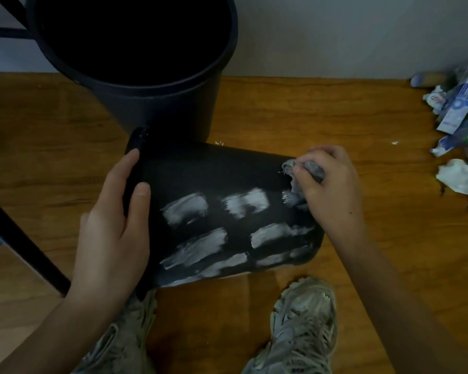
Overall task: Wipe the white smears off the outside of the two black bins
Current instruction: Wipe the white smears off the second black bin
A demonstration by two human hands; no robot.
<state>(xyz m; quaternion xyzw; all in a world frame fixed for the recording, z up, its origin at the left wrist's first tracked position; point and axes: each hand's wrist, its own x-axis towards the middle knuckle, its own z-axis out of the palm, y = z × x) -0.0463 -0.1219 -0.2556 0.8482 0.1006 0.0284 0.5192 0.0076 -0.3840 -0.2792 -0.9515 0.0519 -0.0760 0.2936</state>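
Observation:
A small black bin [216,171] lies on its side on the wooden floor, its rim to the left and its base to the right. Several white smears [185,211] streak its upper wall. My left hand [114,228] grips the rim end, thumb on the wall. My right hand [333,190] holds a crumpled grey cloth [305,171] against the wall near the base, at the right end of the upper smears. A larger black bin [157,103] stands upright just behind, touching the lying one.
Crumpled tissues and toothpaste boxes and tubes [459,125] lie heaped at the right by the wall. A black furniture leg [19,238] slants across the left. My two grey shoes [300,327] stand below the bin. White specks [395,143] dot the floor.

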